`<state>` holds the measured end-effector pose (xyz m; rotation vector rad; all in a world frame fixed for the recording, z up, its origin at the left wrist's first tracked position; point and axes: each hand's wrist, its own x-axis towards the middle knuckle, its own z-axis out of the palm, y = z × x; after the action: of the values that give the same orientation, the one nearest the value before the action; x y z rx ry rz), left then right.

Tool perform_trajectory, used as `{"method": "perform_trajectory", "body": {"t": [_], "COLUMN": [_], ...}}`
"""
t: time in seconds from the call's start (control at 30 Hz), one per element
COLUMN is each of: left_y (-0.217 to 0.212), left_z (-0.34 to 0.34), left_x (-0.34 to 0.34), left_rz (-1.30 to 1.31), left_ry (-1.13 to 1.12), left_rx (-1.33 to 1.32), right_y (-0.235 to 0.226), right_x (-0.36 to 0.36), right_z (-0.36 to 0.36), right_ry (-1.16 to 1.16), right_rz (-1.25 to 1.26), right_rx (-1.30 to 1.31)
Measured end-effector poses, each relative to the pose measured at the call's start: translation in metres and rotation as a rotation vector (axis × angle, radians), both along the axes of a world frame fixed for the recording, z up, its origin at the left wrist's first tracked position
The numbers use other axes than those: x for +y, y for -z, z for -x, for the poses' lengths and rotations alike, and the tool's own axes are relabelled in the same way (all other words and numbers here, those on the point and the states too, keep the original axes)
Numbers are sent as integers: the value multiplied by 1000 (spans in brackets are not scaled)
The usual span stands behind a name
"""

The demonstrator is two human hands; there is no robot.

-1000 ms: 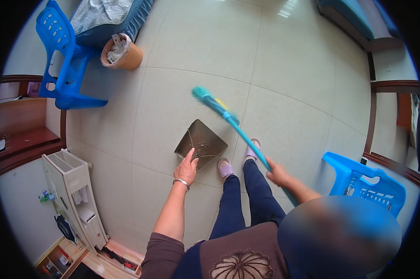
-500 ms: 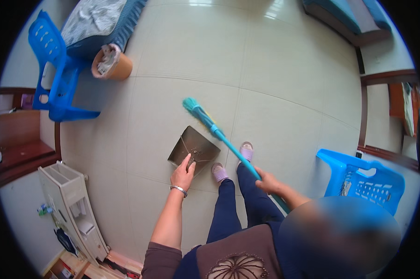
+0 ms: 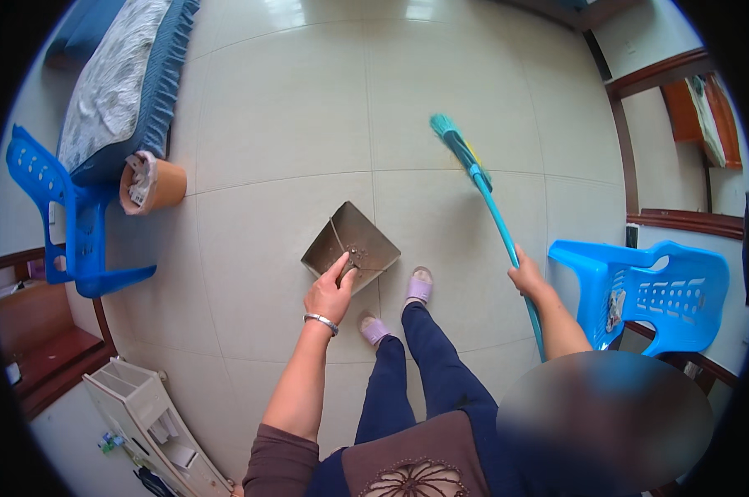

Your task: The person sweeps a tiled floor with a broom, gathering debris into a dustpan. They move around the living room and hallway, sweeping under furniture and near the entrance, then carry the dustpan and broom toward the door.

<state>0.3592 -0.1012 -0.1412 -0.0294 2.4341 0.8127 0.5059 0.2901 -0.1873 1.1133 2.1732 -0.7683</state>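
Note:
My left hand (image 3: 330, 296), with a bracelet at its wrist, is closed on the upper end of a dustpan handle. Below it is the square metal dustpan (image 3: 376, 238), with small bits of dirt (image 3: 354, 251) in it. My right hand (image 3: 529, 275) is wrapped round the turquoise stick of a broom (image 3: 500, 222). The green bristles (image 3: 446, 127) point away from me, to the far right of the dustpan. A gap of floor lies between broom head and pan. The broom stick's near end runs past my forearm.
On the left stand a blue plastic chair (image 3: 95, 240), a lined waste bin (image 3: 166, 184) with rubbish and a covered couch (image 3: 161, 91). A second blue chair (image 3: 681, 302) is close by my right arm. A narrow white cabinet (image 3: 147, 398) stands near left. My slippered feet (image 3: 420, 286) are beside the dustpan.
The broom has swung right and away from the dustpan, with my right hand moving right. My left hand keeps hold of the dustpan. The view has turned, and my feet have shifted.

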Motion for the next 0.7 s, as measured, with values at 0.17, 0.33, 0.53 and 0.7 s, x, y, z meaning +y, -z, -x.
{"method": "perform_trajectory", "body": {"t": [0.17, 0.33, 0.53, 0.7], "left_y": [11, 18, 12, 13], "left_z": [31, 49, 52, 56], "left_x": [58, 58, 67, 83], "left_rz": [18, 59, 60, 23], "left_ry": [44, 76, 95, 45], "left_rx": [-88, -82, -111, -21], "right_y": [46, -21, -22, 16], "right_x": [-14, -69, -7, 91], "right_z": [-8, -24, -21, 26], "right_ry": [32, -82, 26, 60], "right_rz": [155, 536, 334, 59], "right_rx": [-126, -139, -38, 51]}}
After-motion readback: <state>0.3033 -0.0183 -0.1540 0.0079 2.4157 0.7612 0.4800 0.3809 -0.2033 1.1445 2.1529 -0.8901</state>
